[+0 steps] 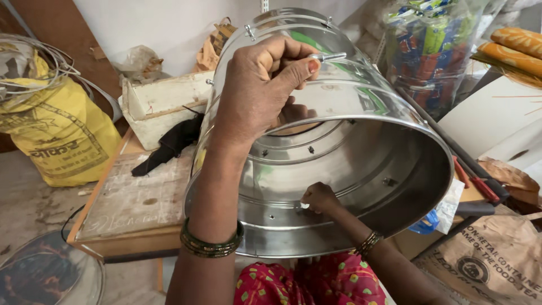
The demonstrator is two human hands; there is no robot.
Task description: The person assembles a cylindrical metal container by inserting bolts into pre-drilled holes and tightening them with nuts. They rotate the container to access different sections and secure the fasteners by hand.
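A large shiny steel drum lies on its side on a wooden workbench, open mouth facing me. My left hand is on top of the drum's outer wall, pinching a small metal bolt that sticks out. My right hand reaches inside the drum and presses with closed fingers against the lower inner wall at a small hole; what it holds is hidden. Green bangles sit on both wrists.
A yellow sack and wire coil stand at left. A white box and a black cloth lie behind the drum. A bag of colourful packets, red-handled tools and a brown paper sack are at right.
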